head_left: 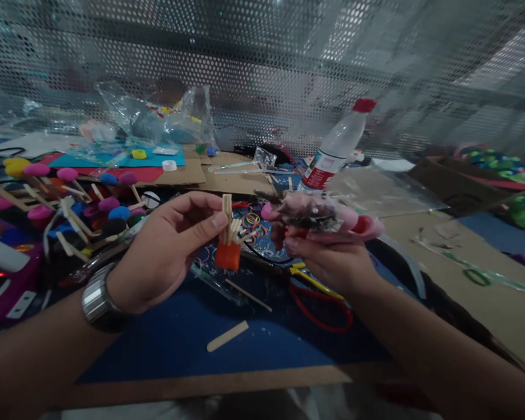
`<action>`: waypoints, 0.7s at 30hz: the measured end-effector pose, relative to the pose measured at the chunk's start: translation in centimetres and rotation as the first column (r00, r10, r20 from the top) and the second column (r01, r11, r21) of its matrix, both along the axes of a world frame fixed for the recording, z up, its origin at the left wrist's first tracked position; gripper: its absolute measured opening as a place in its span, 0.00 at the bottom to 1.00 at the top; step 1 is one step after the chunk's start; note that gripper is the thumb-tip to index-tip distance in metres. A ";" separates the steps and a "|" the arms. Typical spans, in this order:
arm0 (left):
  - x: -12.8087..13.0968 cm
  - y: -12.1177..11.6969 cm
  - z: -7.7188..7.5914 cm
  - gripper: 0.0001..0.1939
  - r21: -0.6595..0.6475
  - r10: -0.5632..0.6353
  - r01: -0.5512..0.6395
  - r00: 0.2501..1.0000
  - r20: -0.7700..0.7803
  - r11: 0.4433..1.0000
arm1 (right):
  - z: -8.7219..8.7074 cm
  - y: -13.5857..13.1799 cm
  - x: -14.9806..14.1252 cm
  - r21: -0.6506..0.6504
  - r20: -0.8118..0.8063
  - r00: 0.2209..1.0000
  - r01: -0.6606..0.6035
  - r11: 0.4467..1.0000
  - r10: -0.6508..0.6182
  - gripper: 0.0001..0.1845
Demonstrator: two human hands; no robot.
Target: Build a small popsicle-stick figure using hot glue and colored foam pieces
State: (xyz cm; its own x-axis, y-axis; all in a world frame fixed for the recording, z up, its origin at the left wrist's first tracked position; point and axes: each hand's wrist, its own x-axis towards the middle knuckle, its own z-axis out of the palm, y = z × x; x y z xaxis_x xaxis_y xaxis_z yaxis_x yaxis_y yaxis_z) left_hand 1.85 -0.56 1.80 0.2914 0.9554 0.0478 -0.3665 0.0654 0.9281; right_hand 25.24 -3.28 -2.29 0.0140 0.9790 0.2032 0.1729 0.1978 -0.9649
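Between the thumb and fingers of my left hand (170, 251) is a small bundle of wooden craft sticks (226, 219), held upright. An orange block (228, 255) sits at the bundle's lower end, with more short sticks poking out of it. My right hand (332, 262) is closed around a pink glue gun (345, 219), grimy with dark residue and blurred. Its front end points left, toward the sticks and apart from them. Below the hands, a loose craft stick (227, 336) and a thinner stick (249, 294) lie on the blue mat (179, 350).
Stick pieces with coloured pompoms (109, 204) crowd the left, near a purple device (13, 286). A tilted bottle (336, 146) stands behind my right hand. Red-handled scissors (321, 309) and rubber bands (254, 224) lie on the mat. Cardboard (464, 256) covers the right.
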 end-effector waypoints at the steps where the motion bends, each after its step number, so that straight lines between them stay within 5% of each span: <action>1: 0.0 0.0 0.0 0.12 0.003 0.007 -0.007 1.000 -0.003 1.000 | 0.3 0.0 -0.2 -0.054 -0.091 0.996 -0.009 0.999 0.004 0.11; 7: 0.1 0.1 0.1 0.14 0.044 0.035 -0.034 0.999 -0.017 0.998 | 2.5 0.7 -1.4 -0.099 -0.465 0.885 -0.017 0.995 -0.031 0.13; 21: 0.4 -0.3 -0.2 0.13 0.041 -0.025 0.026 0.999 -0.031 0.999 | 2.1 0.4 -2.5 -0.174 -0.436 0.900 -0.094 0.980 0.008 0.22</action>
State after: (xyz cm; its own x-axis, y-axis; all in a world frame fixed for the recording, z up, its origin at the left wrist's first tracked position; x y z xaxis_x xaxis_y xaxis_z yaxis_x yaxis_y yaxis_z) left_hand 2.28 -0.87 1.63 0.3172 0.9452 0.0778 -0.3366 0.0355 0.9410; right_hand 22.74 -2.91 -0.14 0.0074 1.0000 0.0025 -0.2742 0.0044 -0.9617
